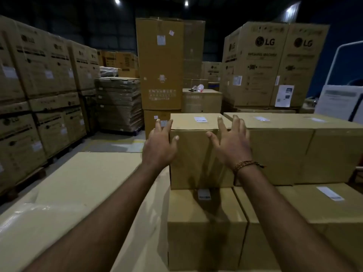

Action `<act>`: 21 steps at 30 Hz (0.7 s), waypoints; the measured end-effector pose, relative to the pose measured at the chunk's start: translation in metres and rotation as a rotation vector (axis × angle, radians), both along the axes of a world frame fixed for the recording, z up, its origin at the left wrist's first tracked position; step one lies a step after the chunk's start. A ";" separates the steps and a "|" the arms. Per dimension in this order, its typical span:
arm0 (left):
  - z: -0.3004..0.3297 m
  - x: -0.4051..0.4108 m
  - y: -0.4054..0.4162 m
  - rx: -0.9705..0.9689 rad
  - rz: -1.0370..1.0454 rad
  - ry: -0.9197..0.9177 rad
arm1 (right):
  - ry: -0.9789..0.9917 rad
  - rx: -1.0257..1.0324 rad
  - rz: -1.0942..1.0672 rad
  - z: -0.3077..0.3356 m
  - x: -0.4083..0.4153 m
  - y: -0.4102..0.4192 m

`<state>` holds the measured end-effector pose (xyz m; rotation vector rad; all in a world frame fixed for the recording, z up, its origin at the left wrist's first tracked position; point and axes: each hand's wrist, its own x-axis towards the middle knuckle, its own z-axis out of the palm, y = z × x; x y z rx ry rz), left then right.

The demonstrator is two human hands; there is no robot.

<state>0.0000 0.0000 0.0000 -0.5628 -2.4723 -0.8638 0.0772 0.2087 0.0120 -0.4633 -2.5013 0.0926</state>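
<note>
Two hands (159, 148) (232, 148) (fingers (222, 125) spread) flank box (194, 156)

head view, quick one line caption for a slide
Left hand and right hand, fingers spread, reach for a cardboard box stacked on a lower box in a warehouse.

A big store room full of boxes: a warehouse

Brown cardboard boxes are piled high on every side, with only narrow paths between them. The pile on the left (45, 75) has LG printed on it again and again, and it sits on dark wooden pallets (33, 179). The big boxes on the right (275, 63) say LG and washing machine. A tall box (160, 63) stands in the middle, next to a stack of flat cardboard (119, 103). White paper stickers are on many boxes, also on the brown box (196, 154) close in front. The floor (115, 148) is bare and grey, and bright round lamps (117, 0) shine from a dark roof high up
</note>
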 end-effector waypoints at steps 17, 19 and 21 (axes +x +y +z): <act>-0.020 -0.020 0.023 0.455 0.002 0.038 | 0.383 -0.198 0.087 -0.032 -0.019 -0.002; -0.020 -0.015 0.026 0.459 0.032 0.054 | 0.452 -0.222 0.066 -0.034 -0.016 -0.004; -0.018 -0.007 0.027 0.456 0.053 0.056 | 0.516 -0.262 0.042 -0.035 -0.015 -0.006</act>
